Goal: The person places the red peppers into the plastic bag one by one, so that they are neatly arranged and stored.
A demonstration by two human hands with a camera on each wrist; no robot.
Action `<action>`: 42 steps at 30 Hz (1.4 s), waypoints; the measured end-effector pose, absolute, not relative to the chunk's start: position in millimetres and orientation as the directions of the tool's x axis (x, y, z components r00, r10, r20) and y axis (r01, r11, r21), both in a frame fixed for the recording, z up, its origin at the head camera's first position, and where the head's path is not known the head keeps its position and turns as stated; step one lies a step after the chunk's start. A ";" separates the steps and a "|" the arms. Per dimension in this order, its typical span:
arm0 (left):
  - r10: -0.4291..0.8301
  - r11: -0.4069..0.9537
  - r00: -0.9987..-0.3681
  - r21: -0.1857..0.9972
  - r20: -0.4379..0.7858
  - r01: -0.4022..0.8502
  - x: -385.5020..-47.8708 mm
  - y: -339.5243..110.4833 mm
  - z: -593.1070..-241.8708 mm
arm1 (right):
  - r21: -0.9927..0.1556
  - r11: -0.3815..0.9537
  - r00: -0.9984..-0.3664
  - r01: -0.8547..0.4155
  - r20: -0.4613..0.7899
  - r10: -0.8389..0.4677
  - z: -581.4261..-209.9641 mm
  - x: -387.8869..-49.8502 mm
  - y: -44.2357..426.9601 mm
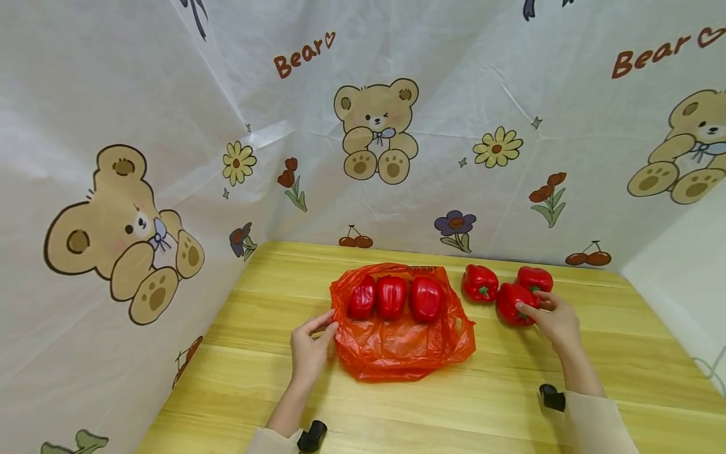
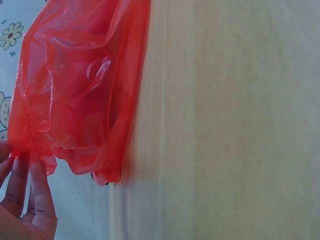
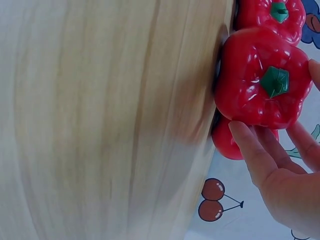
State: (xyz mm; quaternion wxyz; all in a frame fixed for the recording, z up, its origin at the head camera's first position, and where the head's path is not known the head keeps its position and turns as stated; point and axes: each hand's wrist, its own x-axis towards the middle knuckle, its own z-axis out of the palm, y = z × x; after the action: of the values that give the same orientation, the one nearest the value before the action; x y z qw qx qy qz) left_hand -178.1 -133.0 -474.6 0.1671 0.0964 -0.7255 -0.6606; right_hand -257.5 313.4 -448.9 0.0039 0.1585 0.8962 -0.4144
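Wooden table (image 1: 499,384), left hand (image 1: 309,350) pinching red bag (image 1: 397,350), right hand (image 1: 560,323) grasping red pepper (image 1: 508,305)

Head view: right of centre, the rear pepper (image 1: 533,276) is partly hidden by the front pepper (image 1: 508,304). The lettering (image 1: 422,269) at the upper edge of the red bag (image 1: 397,343) is too small to read. A printed bear (image 1: 686,151) is cut off by the right edge, both sleeves (image 1: 598,422) by the lower. Left-wrist view: the bag is cropped at the top, the left hand (image 2: 22,227) at lower left; the tabletop (image 2: 230,100) grain is blurred. Right-wrist view: the right hand (image 3: 292,187) is cropped at right, the uppermost pepper (image 3: 257,15) at the top.
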 end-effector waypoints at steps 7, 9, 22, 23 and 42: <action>-0.365 0.102 -0.925 0.992 0.105 0.072 -178.2 -133.3 -475.0 | -0.749 0.578 -0.934 0.325 -0.156 0.322 -448.6 -252.5 311.7; -0.366 0.103 -0.924 0.991 0.112 0.079 -178.4 -133.5 -475.1 | -0.757 0.565 -0.931 0.328 -0.157 0.330 -448.2 -250.0 311.7; -0.366 0.080 -0.924 0.993 0.113 0.090 -178.9 -133.4 -473.9 | -0.905 0.302 -0.880 0.299 -0.139 0.455 -424.6 -222.4 295.9; -0.366 0.079 -0.923 0.993 0.114 0.091 -178.8 -133.4 -473.8 | -0.920 0.270 -0.881 0.283 -0.138 0.452 -420.8 -220.4 292.0; -0.368 0.057 -0.925 0.996 0.091 0.076 -178.4 -133.7 -473.6 | -0.969 0.223 -0.971 0.110 -0.057 0.231 -401.0 -199.1 193.6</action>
State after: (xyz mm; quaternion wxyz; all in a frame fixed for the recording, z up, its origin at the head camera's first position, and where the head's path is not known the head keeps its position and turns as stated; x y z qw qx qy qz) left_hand -178.4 -133.7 -473.6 0.1634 0.1032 -0.7084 -0.6789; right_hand -199.1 193.6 -401.0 -0.0496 0.1092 0.7803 -0.6137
